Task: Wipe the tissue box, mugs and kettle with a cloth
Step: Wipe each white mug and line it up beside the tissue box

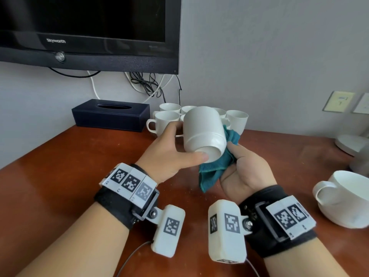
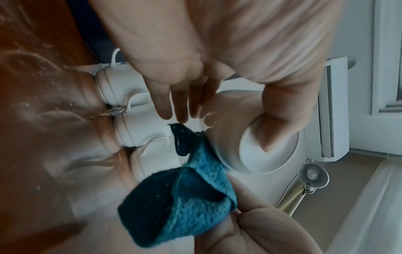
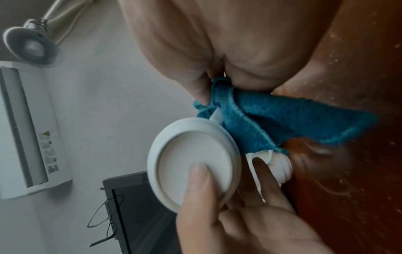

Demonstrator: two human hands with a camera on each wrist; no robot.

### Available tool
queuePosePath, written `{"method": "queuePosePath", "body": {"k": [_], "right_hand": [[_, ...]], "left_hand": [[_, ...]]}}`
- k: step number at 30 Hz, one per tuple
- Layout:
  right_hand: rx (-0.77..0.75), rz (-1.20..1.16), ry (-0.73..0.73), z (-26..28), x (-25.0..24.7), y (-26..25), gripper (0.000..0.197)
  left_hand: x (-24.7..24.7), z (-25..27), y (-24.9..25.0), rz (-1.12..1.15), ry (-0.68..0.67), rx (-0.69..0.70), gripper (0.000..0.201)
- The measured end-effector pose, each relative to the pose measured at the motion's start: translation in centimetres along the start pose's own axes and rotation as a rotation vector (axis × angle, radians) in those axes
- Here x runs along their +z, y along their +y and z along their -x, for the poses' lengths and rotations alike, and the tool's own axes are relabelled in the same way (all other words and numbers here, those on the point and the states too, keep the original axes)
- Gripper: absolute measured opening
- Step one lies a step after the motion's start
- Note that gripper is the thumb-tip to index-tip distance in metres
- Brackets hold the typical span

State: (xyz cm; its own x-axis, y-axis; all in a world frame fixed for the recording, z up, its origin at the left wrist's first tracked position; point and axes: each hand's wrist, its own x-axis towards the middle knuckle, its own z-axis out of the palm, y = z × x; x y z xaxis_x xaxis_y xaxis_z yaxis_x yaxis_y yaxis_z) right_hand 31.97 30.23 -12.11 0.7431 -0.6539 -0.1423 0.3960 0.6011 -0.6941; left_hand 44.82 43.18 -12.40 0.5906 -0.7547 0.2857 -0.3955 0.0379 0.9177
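My left hand grips a white mug tipped on its side above the table, thumb pressed on its base. My right hand pinches a teal cloth and holds it against the mug's right side by the handle. In the left wrist view the cloth hangs below the mug. Several more white mugs stand grouped at the back. A dark navy tissue box lies left of them. Part of a grey kettle shows at the far right edge.
A lone white mug stands on the brown wooden table at the front right. A black television hangs on the wall above the tissue box, with cables dangling behind the mugs. Wall sockets sit at the right.
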Motion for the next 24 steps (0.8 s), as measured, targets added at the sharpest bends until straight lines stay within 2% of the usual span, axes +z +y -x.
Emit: {"method": "queuePosePath", "body": {"k": [9, 18, 24], "right_hand": [[-0.058, -0.029, -0.043, 0.1, 0.0, -0.1, 0.032], [-0.138, -0.020, -0.143, 1.0, 0.3, -0.6, 0.035], [-0.131, -0.047, -0.162, 1.2, 0.7, -0.6, 0.039]], "left_hand": [[-0.4, 0.4, 0.2, -0.216, 0.026, 0.114, 0.104], [-0.9, 0.1, -0.4, -0.326, 0.112, 0.050, 0.101], [-0.8, 0.3, -0.1, -0.367, -0.100, 0.035, 0.102]]}}
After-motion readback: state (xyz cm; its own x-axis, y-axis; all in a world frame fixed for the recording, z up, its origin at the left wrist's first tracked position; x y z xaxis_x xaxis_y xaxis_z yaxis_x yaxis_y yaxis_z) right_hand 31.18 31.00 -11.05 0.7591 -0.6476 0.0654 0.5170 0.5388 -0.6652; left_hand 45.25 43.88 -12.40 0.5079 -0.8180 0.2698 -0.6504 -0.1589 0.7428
